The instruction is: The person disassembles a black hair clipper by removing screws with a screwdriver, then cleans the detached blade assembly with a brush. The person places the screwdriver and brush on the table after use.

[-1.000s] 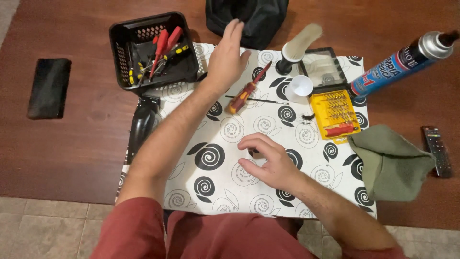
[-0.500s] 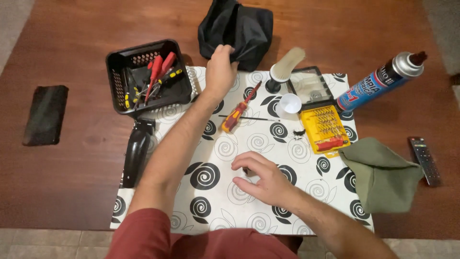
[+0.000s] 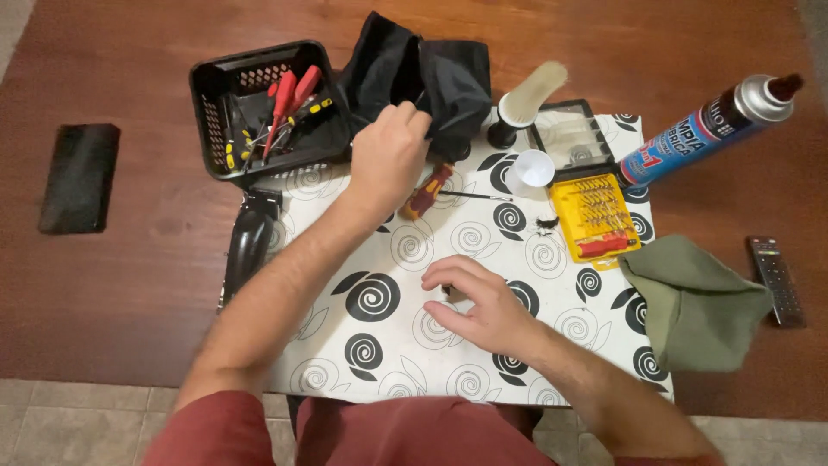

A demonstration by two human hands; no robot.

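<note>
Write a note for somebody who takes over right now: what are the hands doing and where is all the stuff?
Left hand: closed on the edge of the black cloth pouch at the far side of the white spiral-patterned mat.
Right hand: resting palm down on the mat, fingers curled over something small and dark that is too hidden to identify.
Nearby: red-and-yellow-handled screwdriver on the mat just beside the left hand; black plastic basket of red and yellow tools to the left; yellow case of screwdriver bits to the right, open.
Done: tools laid out.
Left: pouch not yet opened or moved.
</note>
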